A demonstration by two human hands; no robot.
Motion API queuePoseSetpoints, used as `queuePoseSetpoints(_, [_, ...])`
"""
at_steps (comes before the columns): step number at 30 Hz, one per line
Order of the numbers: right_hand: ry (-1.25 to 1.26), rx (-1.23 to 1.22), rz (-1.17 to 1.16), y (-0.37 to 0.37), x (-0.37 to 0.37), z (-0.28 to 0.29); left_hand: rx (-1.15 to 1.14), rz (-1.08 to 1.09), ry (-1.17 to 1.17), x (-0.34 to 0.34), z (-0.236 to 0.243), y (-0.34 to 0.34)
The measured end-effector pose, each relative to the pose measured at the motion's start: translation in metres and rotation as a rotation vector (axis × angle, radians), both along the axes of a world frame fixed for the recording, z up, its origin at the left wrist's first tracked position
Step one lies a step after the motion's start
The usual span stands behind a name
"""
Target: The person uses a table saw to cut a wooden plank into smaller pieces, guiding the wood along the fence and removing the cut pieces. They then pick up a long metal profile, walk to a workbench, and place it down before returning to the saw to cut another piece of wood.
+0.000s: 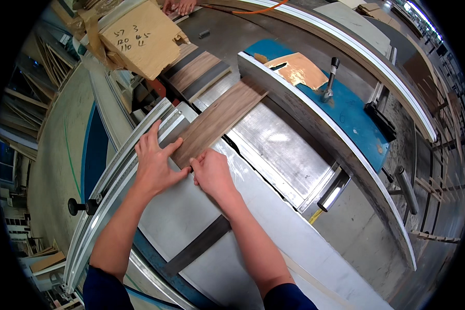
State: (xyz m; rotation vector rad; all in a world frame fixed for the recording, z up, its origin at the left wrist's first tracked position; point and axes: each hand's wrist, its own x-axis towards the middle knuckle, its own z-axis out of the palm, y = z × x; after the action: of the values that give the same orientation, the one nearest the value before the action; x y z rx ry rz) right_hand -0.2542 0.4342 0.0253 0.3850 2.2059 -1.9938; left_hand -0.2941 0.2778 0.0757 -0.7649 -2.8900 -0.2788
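A brown wood-grain board (219, 116) lies across the metal saw table, its far end by the long upright fence (325, 124). My left hand (155, 163) is spread at the board's near left side, with fingertips over the aluminium crosscut fence (163, 111) and thumb at the board's near end. Beside it, my right hand (213, 173) is curled closed at the near right corner of the board, thumb and forefinger on its edge. What lies inside the curled fingers is hidden. A dark narrow strip (199, 245) rests on the pale table below my right wrist.
Past the board lie stacked wood-grain pieces (196, 70) and a marked cardboard-coloured panel (139, 39). A blue plate (346, 111) with an upright lever (330, 80) stands behind the long fence. Another person's hands (181, 6) show at the top. A black knob (77, 207) juts out left.
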Motion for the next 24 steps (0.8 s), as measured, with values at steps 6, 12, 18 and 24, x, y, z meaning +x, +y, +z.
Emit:
queuePoseSetpoints(6, [-0.017, -0.038, 0.018, 0.003, 0.0, 0.001, 0.027, 0.015, -0.007, 0.001, 0.001, 0.006])
queuePoseSetpoints(12, [-0.029, -0.003, 0.047, 0.004, 0.0, 0.003, -0.065, 0.005, -0.118, 0.003, 0.016, 0.005])
queuePoseSetpoints(18, [0.008, 0.014, 0.022, 0.004, 0.002, 0.009, -0.082, -0.015, -0.198, -0.007, 0.014, -0.008])
queuePoseSetpoints(24, [0.031, 0.038, 0.028, 0.003, 0.001, 0.006, -0.057, -0.027, -0.172, -0.009, 0.009, -0.012])
